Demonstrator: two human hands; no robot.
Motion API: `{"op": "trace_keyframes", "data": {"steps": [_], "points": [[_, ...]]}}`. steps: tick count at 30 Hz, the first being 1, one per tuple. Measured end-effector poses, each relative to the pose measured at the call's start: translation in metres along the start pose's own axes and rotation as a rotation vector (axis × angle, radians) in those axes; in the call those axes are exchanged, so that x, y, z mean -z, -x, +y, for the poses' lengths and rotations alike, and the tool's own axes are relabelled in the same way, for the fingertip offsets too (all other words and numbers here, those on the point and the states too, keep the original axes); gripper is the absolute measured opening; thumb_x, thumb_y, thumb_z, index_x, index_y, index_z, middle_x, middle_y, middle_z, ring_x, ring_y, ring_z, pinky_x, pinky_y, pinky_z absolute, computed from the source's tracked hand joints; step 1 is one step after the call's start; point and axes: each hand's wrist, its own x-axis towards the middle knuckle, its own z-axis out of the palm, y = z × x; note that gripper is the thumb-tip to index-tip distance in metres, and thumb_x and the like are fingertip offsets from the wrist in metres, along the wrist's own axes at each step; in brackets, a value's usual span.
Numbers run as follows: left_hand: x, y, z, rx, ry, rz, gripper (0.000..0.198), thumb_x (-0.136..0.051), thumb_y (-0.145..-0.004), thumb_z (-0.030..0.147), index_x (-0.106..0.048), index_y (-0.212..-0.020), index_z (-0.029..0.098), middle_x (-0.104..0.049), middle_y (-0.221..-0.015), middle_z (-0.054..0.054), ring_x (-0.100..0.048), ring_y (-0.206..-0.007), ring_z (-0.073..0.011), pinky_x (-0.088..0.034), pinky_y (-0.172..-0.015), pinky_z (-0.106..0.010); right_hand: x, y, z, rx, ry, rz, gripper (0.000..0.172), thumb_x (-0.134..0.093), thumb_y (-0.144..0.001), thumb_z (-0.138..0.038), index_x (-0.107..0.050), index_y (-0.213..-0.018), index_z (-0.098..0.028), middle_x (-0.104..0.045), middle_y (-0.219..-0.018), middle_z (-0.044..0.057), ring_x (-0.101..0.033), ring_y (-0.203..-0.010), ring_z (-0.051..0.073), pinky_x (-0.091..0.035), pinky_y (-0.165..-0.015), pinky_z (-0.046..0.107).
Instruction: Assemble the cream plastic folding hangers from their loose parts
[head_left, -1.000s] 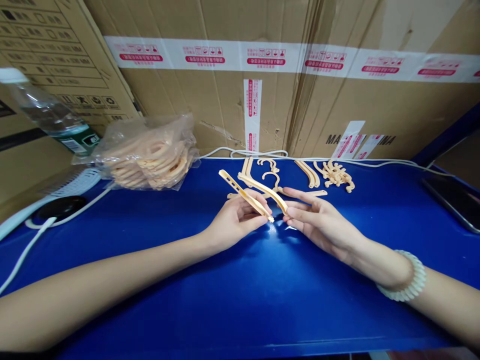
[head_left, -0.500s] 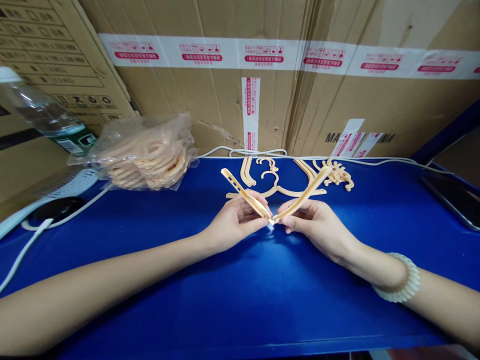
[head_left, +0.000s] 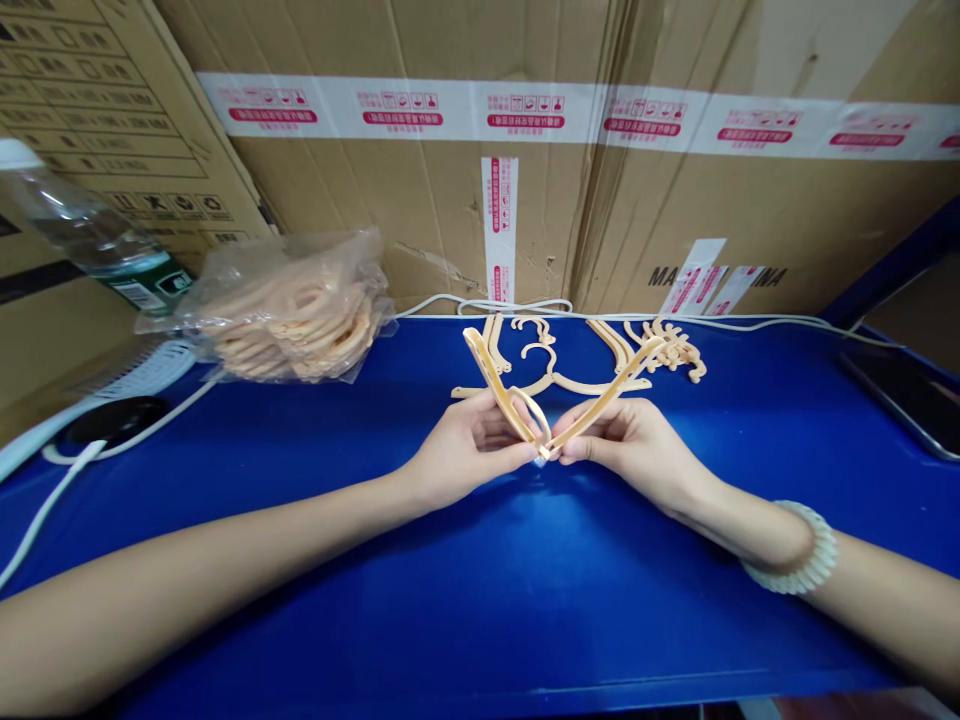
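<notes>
My left hand (head_left: 469, 450) pinches one beige plastic hanger arm (head_left: 491, 380), which slants up and away to the left. A curved hanger hook (head_left: 534, 408) shows beside that arm, between my hands. My right hand (head_left: 637, 450) grips a second hanger arm (head_left: 611, 390), slanting up to the right. The inner ends of both arms meet at my fingertips in a V; whether they are joined I cannot tell. Just behind lies a whole hanger (head_left: 581, 385) with its hook upward. Loose hanger arms (head_left: 496, 345) and a few hooks (head_left: 541, 325) lie further back.
A pile of hooks (head_left: 671, 348) sits back right, near a dark phone (head_left: 904, 400). At left are a clear bag of hanger parts (head_left: 292, 310), a water bottle (head_left: 97, 235) and a black round object (head_left: 116, 418) with a white cable. Cardboard boxes (head_left: 405, 190) wall the blue table's (head_left: 480, 610) back.
The left hanger arm has turned in my left hand, its slotted face rolling away and its tip shifting right. The hook now stands out between the arms. My right hand has barely moved.
</notes>
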Motion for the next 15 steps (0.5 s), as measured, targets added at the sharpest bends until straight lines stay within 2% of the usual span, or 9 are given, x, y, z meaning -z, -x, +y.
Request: {"op": "trace_keyframes", "data": {"steps": [9,15], "points": [[0.0014,0.0017,-0.0027,0.059,0.011,0.052,0.029,-0.082,-0.072,0.021,-0.061,-0.091,0.015,-0.077,-0.095,-0.007,-0.076,-0.09,-0.0229,-0.061,-0.089,-0.04,-0.0016,0.0022,-0.0042,-0.009,0.041,0.002,0.025,-0.088,-0.064,-0.034,-0.076,-0.08,-0.018,-0.078,-0.076,0.004,-0.074,-0.07,0.018,-0.061,-0.075,0.032],[-0.0009,0.0019,-0.0035,0.062,-0.018,0.12,0.033,-0.085,-0.068,0.023,-0.058,-0.086,0.017,-0.075,-0.084,-0.003,-0.075,-0.08,-0.0203,-0.062,-0.081,-0.036,-0.0086,0.0067,-0.004,0.021,0.099,0.063,0.025,-0.087,-0.066,-0.036,-0.076,-0.079,-0.019,-0.077,-0.078,0.004,-0.074,-0.071,0.019,-0.062,-0.073,0.034]]}}
